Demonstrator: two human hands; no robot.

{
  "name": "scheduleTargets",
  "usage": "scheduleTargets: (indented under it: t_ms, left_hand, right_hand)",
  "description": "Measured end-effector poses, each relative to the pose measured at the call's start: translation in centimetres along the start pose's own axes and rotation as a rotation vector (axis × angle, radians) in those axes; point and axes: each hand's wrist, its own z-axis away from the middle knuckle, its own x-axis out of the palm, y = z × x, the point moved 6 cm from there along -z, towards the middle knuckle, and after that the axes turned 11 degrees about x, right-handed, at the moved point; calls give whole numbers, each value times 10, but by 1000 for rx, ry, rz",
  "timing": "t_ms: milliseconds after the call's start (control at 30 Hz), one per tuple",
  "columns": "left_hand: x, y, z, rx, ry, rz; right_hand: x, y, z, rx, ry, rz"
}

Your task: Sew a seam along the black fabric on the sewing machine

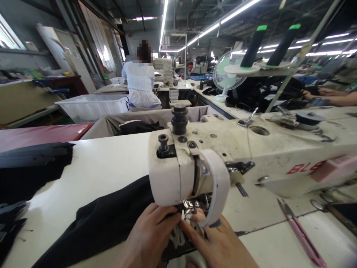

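Note:
A white sewing machine (237, 145) stands across the middle and right of the head view. Black fabric (111, 216) lies on the white table, running from the lower left to beneath the machine's head. My left hand (156, 232) presses its closed fingers on the fabric's edge just left of the presser foot (191, 204). Close by on the right, my right hand (214, 238) is at the needle area, its fingers partly hidden behind the white curved guard (219, 186). What my right fingers hold cannot be made out.
Pink thread snips (304, 238) lie at the right. Dark fabric pieces (33, 163) are stacked at the left. Behind the machine are a cloth-lined bin (108, 124), a green fan (225, 72), thread cones (252, 46) and a seated person (141, 82). Another person's arm (334, 97) shows at right.

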Motion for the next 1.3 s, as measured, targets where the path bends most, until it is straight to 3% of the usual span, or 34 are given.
scheduleTargets:
  t_ms: [133, 233, 333, 433, 567, 1067, 1300]
  left_hand:
    - [-12, 8, 0, 152, 138, -36]
    - [-15, 12, -1, 167, 185, -97]
    - [-16, 16, -3, 144, 217, -95]
    - [-16, 18, -6, 136, 187, -57]
    - [-12, 21, -9, 246, 131, -133]
    - [-19, 36, -14, 373, 210, -274]
    - [-17, 32, -14, 294, 136, -171]
  right_hand:
    - [1, 0, 2, -19, 69, 19]
    - [1, -1, 2, -11, 89, 4]
    - [4, 0, 3, 6, 31, 11]
    - [7, 2, 4, 16, -5, 20]
    - [7, 3, 5, 49, 27, -37]
    - [-6, 0, 2, 15, 113, -5]
    - [2, 5, 5, 62, 63, -39]
